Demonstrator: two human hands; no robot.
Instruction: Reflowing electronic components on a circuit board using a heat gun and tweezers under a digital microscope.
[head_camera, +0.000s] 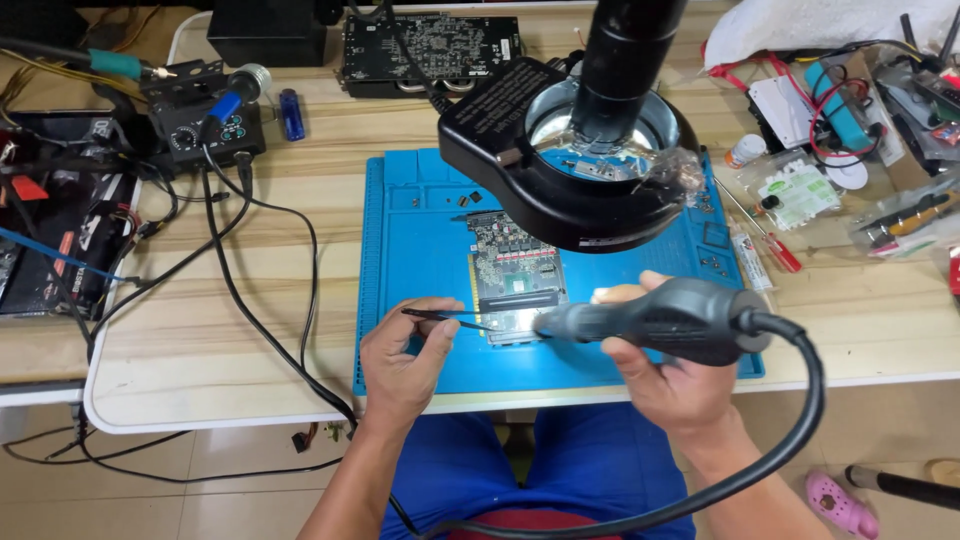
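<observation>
Your view is evenly and brightly lit, daylight-like, with soft, faint shadows under the cables on the table (250, 370). You get strong glare inside the ring lamp (590, 150), where the lens washes out white. The blue mat (420, 250) reads clean and saturated. Focus holds across the centre; straight table edges bow noticeably toward the corners.

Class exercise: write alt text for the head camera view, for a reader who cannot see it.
A seated person's left hand holds black tweezers and the right hand a corded hot-air handpiece, both tips at a small circuit board on a blue work mat. A black ring-lit magnifier hangs above the board.
</observation>
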